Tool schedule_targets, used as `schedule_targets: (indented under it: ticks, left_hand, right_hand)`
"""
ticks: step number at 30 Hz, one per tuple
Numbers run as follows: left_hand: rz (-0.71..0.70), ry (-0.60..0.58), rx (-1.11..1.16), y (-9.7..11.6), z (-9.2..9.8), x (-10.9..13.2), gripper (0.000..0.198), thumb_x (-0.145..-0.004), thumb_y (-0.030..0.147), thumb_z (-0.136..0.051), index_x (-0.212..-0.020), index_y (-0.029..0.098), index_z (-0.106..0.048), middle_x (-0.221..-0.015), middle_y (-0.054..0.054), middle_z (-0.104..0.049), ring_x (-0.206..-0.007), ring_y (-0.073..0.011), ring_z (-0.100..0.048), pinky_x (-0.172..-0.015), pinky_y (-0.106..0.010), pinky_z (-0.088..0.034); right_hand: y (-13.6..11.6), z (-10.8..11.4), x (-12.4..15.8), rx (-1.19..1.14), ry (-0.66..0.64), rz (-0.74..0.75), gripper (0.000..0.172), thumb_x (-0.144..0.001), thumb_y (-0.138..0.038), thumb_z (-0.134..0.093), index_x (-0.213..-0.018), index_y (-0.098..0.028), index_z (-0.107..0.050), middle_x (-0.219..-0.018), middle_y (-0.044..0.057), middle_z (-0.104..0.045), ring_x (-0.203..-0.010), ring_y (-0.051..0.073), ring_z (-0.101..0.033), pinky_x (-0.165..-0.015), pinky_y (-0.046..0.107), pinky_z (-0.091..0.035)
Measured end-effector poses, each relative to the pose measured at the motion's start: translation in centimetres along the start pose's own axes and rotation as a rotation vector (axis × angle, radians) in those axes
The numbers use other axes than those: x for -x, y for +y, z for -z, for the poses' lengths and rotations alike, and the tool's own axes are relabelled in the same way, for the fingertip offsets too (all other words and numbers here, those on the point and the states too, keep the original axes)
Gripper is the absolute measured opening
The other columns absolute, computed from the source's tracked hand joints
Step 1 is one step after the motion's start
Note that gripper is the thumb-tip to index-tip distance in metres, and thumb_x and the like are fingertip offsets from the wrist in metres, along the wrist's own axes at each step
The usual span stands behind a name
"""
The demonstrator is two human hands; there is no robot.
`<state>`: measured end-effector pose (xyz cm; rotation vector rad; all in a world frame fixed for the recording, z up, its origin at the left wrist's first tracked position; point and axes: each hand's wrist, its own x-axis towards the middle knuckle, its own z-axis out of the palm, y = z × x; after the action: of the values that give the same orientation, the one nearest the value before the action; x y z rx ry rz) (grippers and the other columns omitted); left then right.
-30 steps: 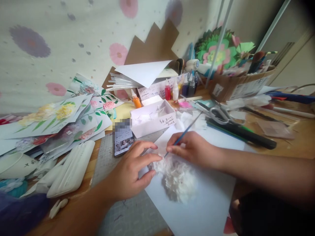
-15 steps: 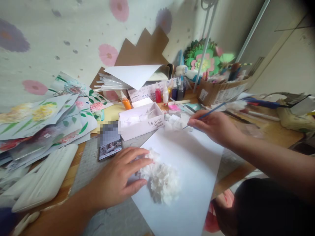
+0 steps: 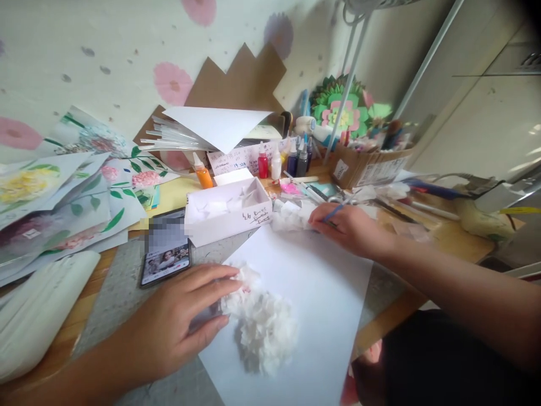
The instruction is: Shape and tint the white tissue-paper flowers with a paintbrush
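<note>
My left hand (image 3: 177, 318) has its fingers stretched and apart, the tips resting on the upper-left part of a white ruffled petal flower (image 3: 270, 332). Small reddish specks show near those fingertips. The flower lies on a large white sheet of paper (image 3: 325, 304). My right hand (image 3: 349, 228) pinches a thin blue stick-like tool (image 3: 333, 212); its exact kind cannot be made out. The tool's working end is hidden by the fingers. These fingers are low at a heap of loose white petals (image 3: 289, 217), just beyond the paper's far edge.
A white open box (image 3: 228, 225) with white pieces inside stands beyond the paper, beside a phone (image 3: 167, 256). Small bottles, including a red one (image 3: 262, 162), line the back. Floral sheets (image 3: 80, 208) pile up at left; a cardboard box of tools (image 3: 372, 163) stands right.
My right hand has come down and closer to the heap of petals with the blue tool. My left hand stays on the flower. The whole view has shifted slightly.
</note>
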<state>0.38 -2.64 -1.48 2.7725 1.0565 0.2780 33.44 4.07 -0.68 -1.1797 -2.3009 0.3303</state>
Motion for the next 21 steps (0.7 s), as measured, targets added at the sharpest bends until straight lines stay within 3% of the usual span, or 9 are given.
schedule_targets:
  ticks: [3, 5, 7, 9, 15, 19, 21]
  left_hand:
    - [-0.019, -0.007, 0.036, -0.1, 0.1, 0.0, 0.039, -0.085, 0.025, -0.05, -0.124, 0.027, -0.05, -0.129, -0.005, -0.05, -0.118, -0.0206, -0.047, -0.097, -0.032, -0.042]
    - [-0.022, 0.003, 0.068, -0.2, 0.1, -0.1, 0.038, -0.085, 0.024, -0.049, -0.123, 0.026, -0.052, -0.129, -0.005, -0.05, -0.117, -0.0202, -0.047, -0.097, -0.033, -0.042]
    - [-0.019, 0.009, 0.097, -0.2, 0.1, -0.2, 0.036, -0.085, 0.023, -0.049, -0.121, 0.026, -0.053, -0.127, -0.005, -0.051, -0.115, -0.0202, -0.048, -0.097, -0.033, -0.042]
    - [-0.014, 0.014, 0.12, -0.2, 0.0, -0.3, 0.035, -0.085, 0.023, -0.049, -0.12, 0.025, -0.055, -0.126, -0.005, -0.052, -0.114, -0.0204, -0.049, -0.096, -0.033, -0.043]
    - [-0.021, 0.016, 0.167, 0.0, 0.2, -0.3, 0.034, -0.084, 0.022, -0.05, -0.117, 0.025, -0.056, -0.12, -0.006, -0.054, -0.111, -0.021, -0.051, -0.093, -0.033, -0.044]
    - [-0.005, 0.005, 0.167, 0.1, 0.2, -0.3, 0.03, -0.084, 0.021, -0.05, -0.112, 0.022, -0.059, -0.118, -0.007, -0.055, -0.111, -0.0208, -0.05, -0.094, -0.033, -0.044]
    - [-0.017, 0.029, 0.16, 0.0, 0.1, -0.3, 0.031, -0.083, 0.02, -0.051, -0.113, 0.022, -0.058, -0.119, -0.007, -0.055, -0.111, -0.0202, -0.05, -0.094, -0.032, -0.044]
  right_hand:
    - [-0.8, 0.3, -0.1, -0.049, 0.065, -0.083, 0.017, -0.084, -0.028, -0.051, -0.077, -0.017, -0.063, -0.074, 0.006, -0.066, -0.07, 0.02, -0.063, -0.064, 0.031, -0.047]
    - [-2.3, 0.2, -0.2, -0.225, 0.129, -0.156, 0.019, -0.085, -0.031, -0.053, -0.076, -0.017, -0.064, -0.072, 0.005, -0.067, -0.068, 0.018, -0.065, -0.062, 0.029, -0.049]
    - [-4.3, -0.1, -0.4, -0.462, 0.143, -0.133, 0.02, -0.085, -0.033, -0.054, -0.077, -0.017, -0.064, -0.076, 0.005, -0.067, -0.07, 0.017, -0.066, -0.065, 0.028, -0.052]
    - [-6.4, -1.0, -0.4, -0.603, 0.107, -0.031, 0.018, -0.086, -0.029, -0.054, -0.078, -0.016, -0.064, -0.079, 0.007, -0.067, -0.074, 0.017, -0.066, -0.069, 0.028, -0.053]
    - [-9.7, -4.4, -0.4, -0.55, -0.1, 0.213, 0.009, -0.085, -0.017, -0.054, -0.084, -0.011, -0.061, -0.081, 0.009, -0.065, -0.073, 0.015, -0.062, -0.066, 0.027, -0.049]
    - [-9.8, -4.9, -1.0, -0.683, -0.205, 0.119, 0.012, -0.085, -0.021, -0.054, -0.085, -0.011, -0.06, -0.084, 0.009, -0.066, -0.077, 0.016, -0.063, -0.07, 0.029, -0.05]
    - [-9.6, -4.5, -1.4, -0.837, -0.187, 0.029, 0.014, -0.086, -0.024, -0.053, -0.083, -0.011, -0.058, -0.085, 0.01, -0.066, -0.081, 0.017, -0.063, -0.073, 0.031, -0.05]
